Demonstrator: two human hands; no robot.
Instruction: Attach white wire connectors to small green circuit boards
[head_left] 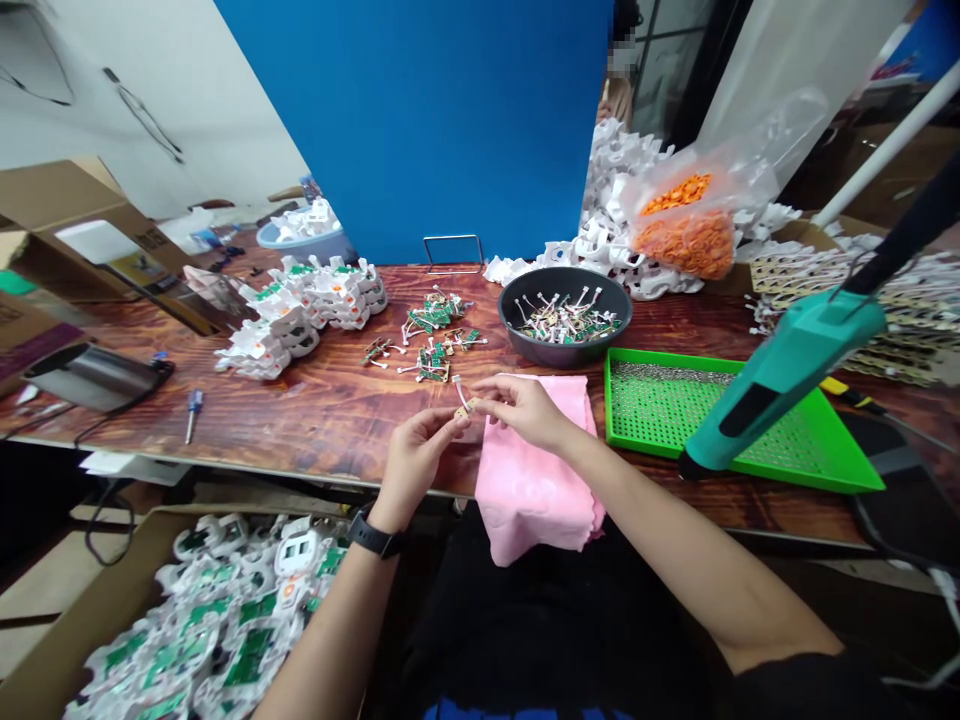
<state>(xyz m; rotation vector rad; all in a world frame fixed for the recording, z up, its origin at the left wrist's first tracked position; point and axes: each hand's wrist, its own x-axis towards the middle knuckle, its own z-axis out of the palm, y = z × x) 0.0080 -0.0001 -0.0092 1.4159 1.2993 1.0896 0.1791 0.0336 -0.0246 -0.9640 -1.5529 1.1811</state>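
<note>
My left hand (417,455) and my right hand (525,408) meet above the front edge of the wooden table (315,410). Both pinch one small part with a short white wire (463,399) between their fingertips. A black watch sits on my left wrist. Under my right hand a pink cloth (532,480) lies on the table and hangs over its edge. Just beyond my hands lie several small green circuit boards with white wires (431,340).
A dark bowl (564,315) of wired boards stands behind the cloth. A green perforated tray (742,420) lies right, with a teal tool (787,375) hanging over it. White plastic housings (300,305) pile at left, a bag of orange parts (686,225) at back right. A cardboard box of assembled housings (217,620) sits below.
</note>
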